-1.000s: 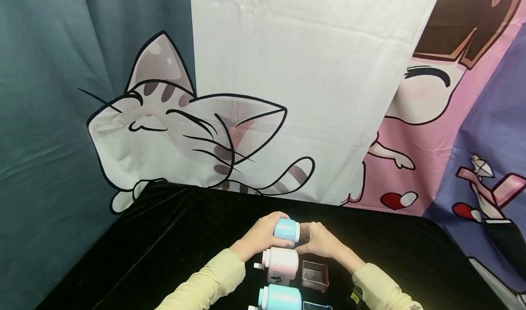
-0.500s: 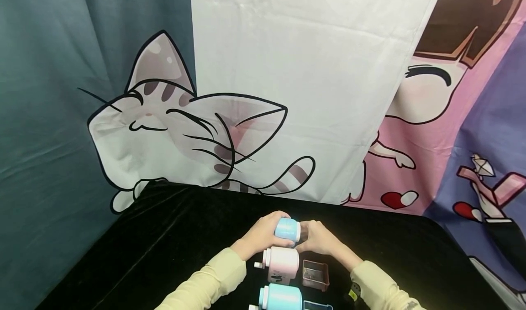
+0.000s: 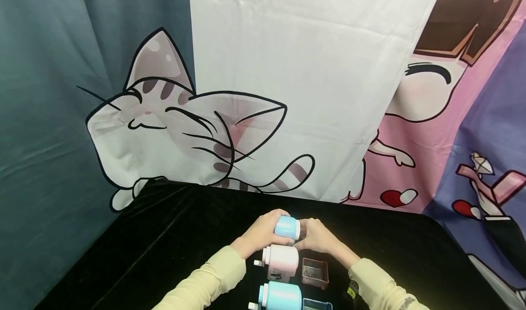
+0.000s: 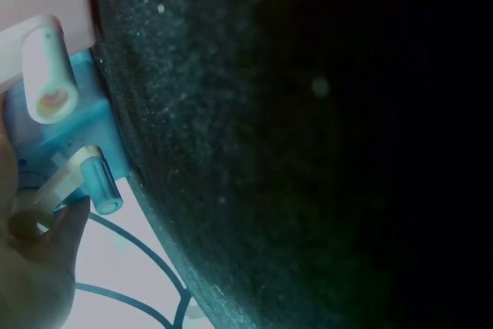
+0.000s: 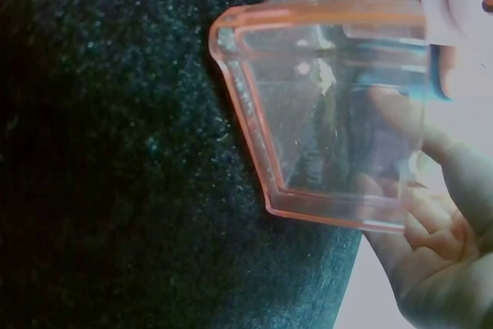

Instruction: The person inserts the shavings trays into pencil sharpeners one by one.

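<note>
My left hand (image 3: 263, 231) grips a blue pencil sharpener (image 3: 286, 228) at the back of the row; its crank (image 4: 100, 182) shows in the left wrist view. At its right end, my right hand (image 3: 318, 237) holds a dark see-through shavings drawer (image 3: 303, 231), mostly hidden by the fingers. Just in front stands a pink pencil sharpener (image 3: 282, 262) with a white crank. Beside it lies a clear pink drawer (image 3: 315, 273), which partly covers my right hand (image 5: 439, 267) in the right wrist view.
Nearest me stands another blue sharpener (image 3: 283, 296), with a blue-rimmed drawer (image 3: 316, 305) to its right, both cut by the frame edge. Black cloth (image 3: 185, 255) covers the table. A printed cartoon curtain (image 3: 320, 95) hangs behind.
Both hands keep their hold at the blue sharpener with hardly any movement. The whole view has shifted very slightly.
</note>
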